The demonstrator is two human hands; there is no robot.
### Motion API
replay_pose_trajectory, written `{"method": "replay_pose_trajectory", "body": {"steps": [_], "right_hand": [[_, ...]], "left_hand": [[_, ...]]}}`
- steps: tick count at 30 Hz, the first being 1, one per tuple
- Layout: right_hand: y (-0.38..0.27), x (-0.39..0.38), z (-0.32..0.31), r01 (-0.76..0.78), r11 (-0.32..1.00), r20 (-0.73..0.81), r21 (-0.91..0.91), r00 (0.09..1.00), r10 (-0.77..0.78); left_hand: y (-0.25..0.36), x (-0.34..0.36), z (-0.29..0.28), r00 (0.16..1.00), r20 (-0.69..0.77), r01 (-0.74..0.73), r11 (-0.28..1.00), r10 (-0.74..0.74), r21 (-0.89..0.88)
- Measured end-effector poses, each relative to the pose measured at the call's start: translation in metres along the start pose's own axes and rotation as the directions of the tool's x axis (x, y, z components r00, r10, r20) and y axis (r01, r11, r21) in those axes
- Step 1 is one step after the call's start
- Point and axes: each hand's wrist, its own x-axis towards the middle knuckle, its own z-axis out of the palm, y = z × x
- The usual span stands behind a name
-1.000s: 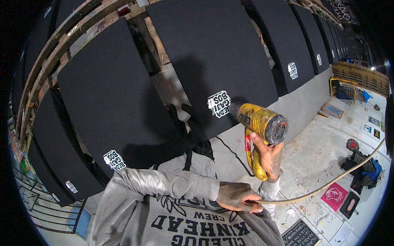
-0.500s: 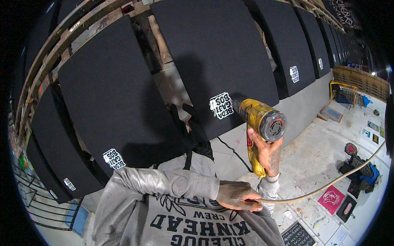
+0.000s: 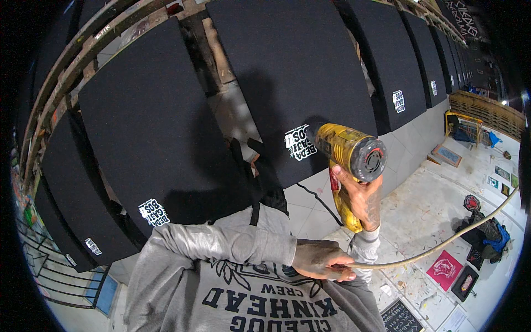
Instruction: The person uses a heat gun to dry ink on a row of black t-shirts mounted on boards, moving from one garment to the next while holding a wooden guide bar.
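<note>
My right hand (image 3: 362,196) is wrapped round the handle of a yellow and black heat gun (image 3: 343,145). Its nozzle points at the white print (image 3: 298,143) near the lower edge of a black fabric panel (image 3: 298,72), and the gun's body covers part of that print. My left arm reaches across my body. Low in front of me, my left hand (image 3: 323,260) pinches a pale cord (image 3: 431,253), which runs off to the right. Another black panel (image 3: 144,116) with a white print (image 3: 154,212) lies to the left.
More black printed panels (image 3: 387,61) stand in a curving row on a wooden rack (image 3: 61,66). At right, the pale floor (image 3: 406,221) holds a dark bundle with blue cloth (image 3: 495,238), a pink printed sheet (image 3: 444,270) and a chalkboard (image 3: 401,317). Black metal railings (image 3: 61,276) stand lower left.
My right hand and the heat gun have shifted slightly up, with the nozzle moving a little left over the print. My left hand still holds the cord, nearly in place.
</note>
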Motion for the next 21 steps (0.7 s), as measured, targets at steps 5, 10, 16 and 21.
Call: {"method": "replay_pose_trajectory", "body": {"steps": [5,10,16,21], "right_hand": [[-0.001,0.004,0.015,0.142,0.987,-0.115,-0.074,0.982,-0.150],[-0.002,0.001,0.012,0.080,0.997,0.083,-0.007,0.993,-0.079],[0.009,-0.008,0.002,0.086,0.985,0.300,-0.148,0.953,-0.038],[0.013,-0.037,0.006,0.087,0.996,-0.007,-0.014,0.996,-0.087]], "left_hand": [[0.003,-0.001,-0.001,1.000,0.013,-0.006,1.000,0.006,-0.009],[-0.006,0.000,0.004,1.000,0.015,-0.013,0.999,0.012,0.038],[-0.002,-0.004,0.005,0.998,-0.050,-0.041,0.999,0.042,0.019],[0.002,-0.013,0.005,0.996,-0.085,-0.013,1.000,0.013,0.000]]}}
